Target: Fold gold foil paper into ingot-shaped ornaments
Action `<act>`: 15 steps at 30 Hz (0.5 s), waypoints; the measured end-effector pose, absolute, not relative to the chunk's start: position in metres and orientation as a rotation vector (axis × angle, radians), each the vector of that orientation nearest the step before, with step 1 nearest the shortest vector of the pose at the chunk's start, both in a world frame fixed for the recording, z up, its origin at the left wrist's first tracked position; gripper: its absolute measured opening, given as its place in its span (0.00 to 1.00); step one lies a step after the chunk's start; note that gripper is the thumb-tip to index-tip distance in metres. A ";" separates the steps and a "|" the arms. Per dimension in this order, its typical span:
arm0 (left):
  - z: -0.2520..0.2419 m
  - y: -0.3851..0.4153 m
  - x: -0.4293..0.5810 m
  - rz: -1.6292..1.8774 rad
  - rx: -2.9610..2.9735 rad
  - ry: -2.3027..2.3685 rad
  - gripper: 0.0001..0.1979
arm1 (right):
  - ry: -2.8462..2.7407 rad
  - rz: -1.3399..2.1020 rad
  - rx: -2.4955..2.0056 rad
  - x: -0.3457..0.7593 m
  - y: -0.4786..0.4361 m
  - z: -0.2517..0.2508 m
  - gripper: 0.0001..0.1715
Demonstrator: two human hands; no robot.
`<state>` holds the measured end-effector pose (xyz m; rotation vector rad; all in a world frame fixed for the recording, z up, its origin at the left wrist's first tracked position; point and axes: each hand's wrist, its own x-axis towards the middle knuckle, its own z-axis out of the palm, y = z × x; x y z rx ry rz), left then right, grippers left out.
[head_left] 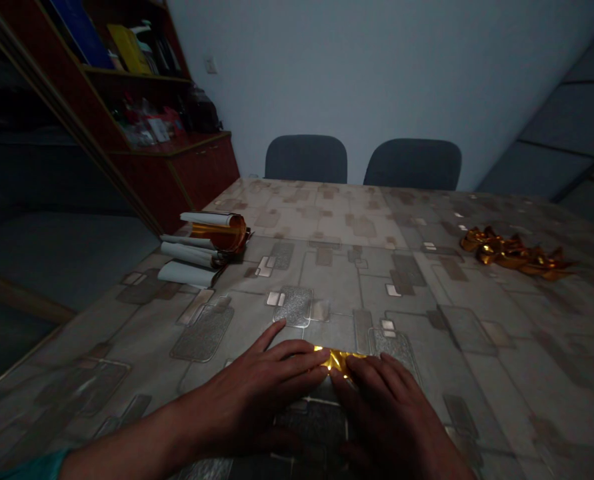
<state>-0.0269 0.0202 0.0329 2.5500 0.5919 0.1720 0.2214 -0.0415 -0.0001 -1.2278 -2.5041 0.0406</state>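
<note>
A small piece of shiny gold foil paper [335, 361] lies on the patterned tabletop, close to me. From its left side, the fingers of my left hand [279, 377] press onto it and grip its end. My right hand [394, 400] has its fingertips closed on the other end. Between the two hands only a creased, glinting strip of the foil shows; the fingers cover the rest. My fingertips nearly meet over it.
Curled gold sheets with pale backs [191, 273] lie at the table's left. Folded gold foil pieces [517, 253] sit in a cluster at the right. Two dark chairs [307, 159] stand behind the table [327, 200], and a reddish-brown cabinet [197, 167] is at the back left.
</note>
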 end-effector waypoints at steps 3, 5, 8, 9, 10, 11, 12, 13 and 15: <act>0.034 0.020 -0.027 0.153 2.550 0.603 0.44 | -2.508 0.006 -1.216 0.224 -0.041 -0.002 0.32; 0.034 0.021 -0.029 0.162 2.552 0.602 0.43 | -2.501 0.002 -1.208 0.228 -0.041 -0.002 0.32; 0.034 0.023 -0.037 0.118 2.548 0.616 0.43 | -2.505 -0.021 -1.169 0.234 -0.042 -0.001 0.31; 0.033 0.023 -0.040 0.090 2.548 0.628 0.43 | -2.512 -0.032 -1.153 0.235 -0.042 0.000 0.30; 0.032 0.022 -0.043 0.066 2.549 0.643 0.43 | -2.517 -0.039 -1.142 0.236 -0.043 0.000 0.30; 0.031 0.022 -0.046 0.045 2.550 0.660 0.43 | -2.520 -0.044 -1.137 0.237 -0.043 0.000 0.30; 0.029 0.021 -0.048 0.040 2.549 0.676 0.43 | -2.520 -0.045 -1.135 0.238 -0.043 0.000 0.31; 0.027 0.020 -0.050 0.046 2.548 0.690 0.42 | -2.521 -0.037 -1.138 0.238 -0.043 -0.001 0.32; 0.023 0.019 -0.053 0.089 2.546 0.707 0.40 | -2.524 -0.003 -1.148 0.240 -0.043 -0.001 0.35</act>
